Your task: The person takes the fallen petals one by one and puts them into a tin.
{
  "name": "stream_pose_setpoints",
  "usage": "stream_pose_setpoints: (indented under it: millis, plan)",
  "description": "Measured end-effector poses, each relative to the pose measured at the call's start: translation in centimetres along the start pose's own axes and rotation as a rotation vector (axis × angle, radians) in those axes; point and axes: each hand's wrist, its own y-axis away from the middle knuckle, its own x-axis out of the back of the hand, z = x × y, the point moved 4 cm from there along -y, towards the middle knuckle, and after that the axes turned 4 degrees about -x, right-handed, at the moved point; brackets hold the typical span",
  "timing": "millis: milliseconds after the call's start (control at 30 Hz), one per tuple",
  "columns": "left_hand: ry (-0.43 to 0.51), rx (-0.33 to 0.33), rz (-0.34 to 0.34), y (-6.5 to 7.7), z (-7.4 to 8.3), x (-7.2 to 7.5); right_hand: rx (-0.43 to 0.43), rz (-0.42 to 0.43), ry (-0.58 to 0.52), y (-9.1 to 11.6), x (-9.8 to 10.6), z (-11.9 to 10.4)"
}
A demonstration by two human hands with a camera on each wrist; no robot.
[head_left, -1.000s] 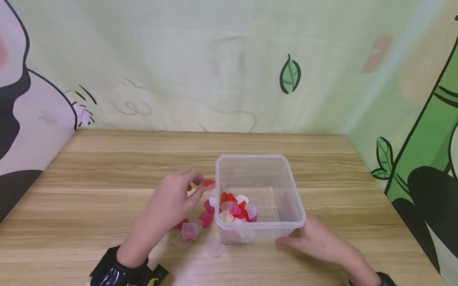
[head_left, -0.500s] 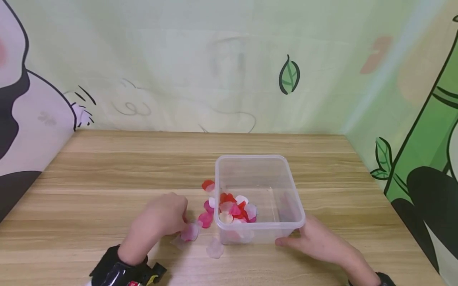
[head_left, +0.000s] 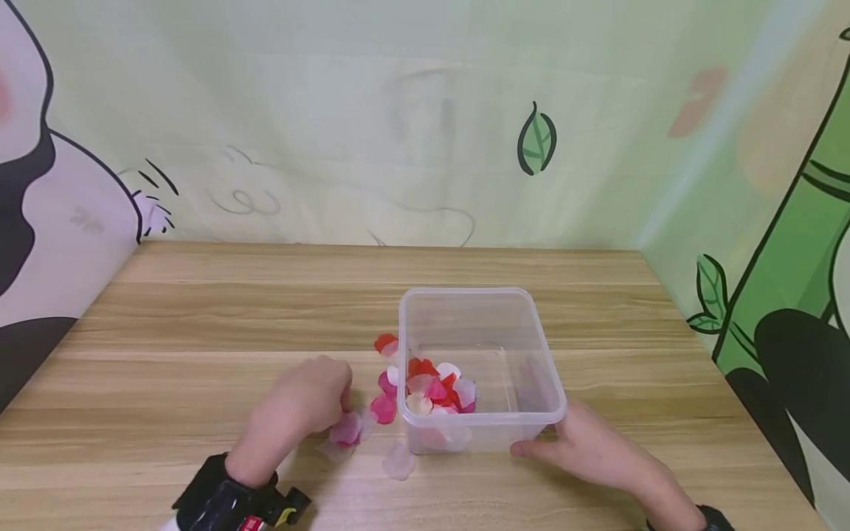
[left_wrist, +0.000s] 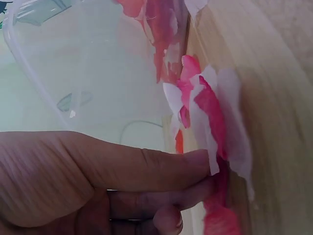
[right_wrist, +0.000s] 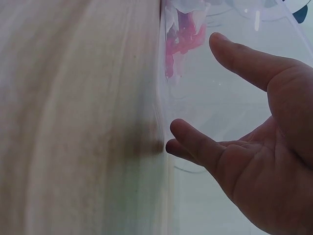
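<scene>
My left hand (head_left: 297, 398) is low over the table, left of a clear plastic box (head_left: 491, 419). In the left wrist view its thumb and finger pinch at a small bunch of pink and white artificial petals (left_wrist: 208, 115), which stand on edge by the fingertips. At the box's near right corner rests my right hand (head_left: 591, 446), thumb along the front wall and the other fingers mostly hidden behind the side. The right wrist view has that thumb and the fingers spread apart. Red, pink and white petals (head_left: 446, 391) lie in the box's left part.
Beside the box's left wall lie more loose petals: a red one (head_left: 385, 342), a deep pink one (head_left: 383, 408) and a pale one (head_left: 399, 462) near the front. Wooden table (head_left: 232, 295) surrounds the box. A printed cloth backdrop (head_left: 332, 133) stands behind.
My left hand has moved from the red petal by the box down and left to the pink petals, which have shifted slightly. Right hand and box have stayed in place.
</scene>
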Motion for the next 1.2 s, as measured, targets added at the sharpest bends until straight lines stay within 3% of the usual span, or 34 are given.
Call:
stream_pose_setpoints:
  millis: [300, 467, 567, 733, 967, 1067, 1200]
  plan:
    - [0.05, -0.021, 0.068, 0.3, 0.2, 1.3, 0.001, -0.003, -0.014, 0.0, 0.0, 0.0]
    - [0.035, -0.104, 0.182, 0.7, 0.4, 2.7, 0.002, -0.004, -0.009, 0.0, 0.0, -0.1]
    - [0.05, -0.176, 0.297, 1.2, 0.8, 3.8, -0.004, -0.004, -0.009, 0.1, 0.0, 0.0]
    - [0.1, -0.268, 0.55, 2.0, 1.6, 5.2, -0.015, -0.004, -0.017, 0.1, 0.0, 0.1]
    - [0.173, -0.368, 0.889, 2.8, 2.8, 5.9, -0.003, -0.007, -0.021, 0.1, 0.0, 0.1]
    - [0.182, -0.443, 0.987, 3.2, 3.5, 5.8, 0.003, -0.008, -0.017, 0.1, 0.0, 0.1]
    - [0.208, -0.527, 1.058, 3.8, 4.5, 5.7, 0.011, -0.012, -0.02, 0.1, 0.0, 0.0]
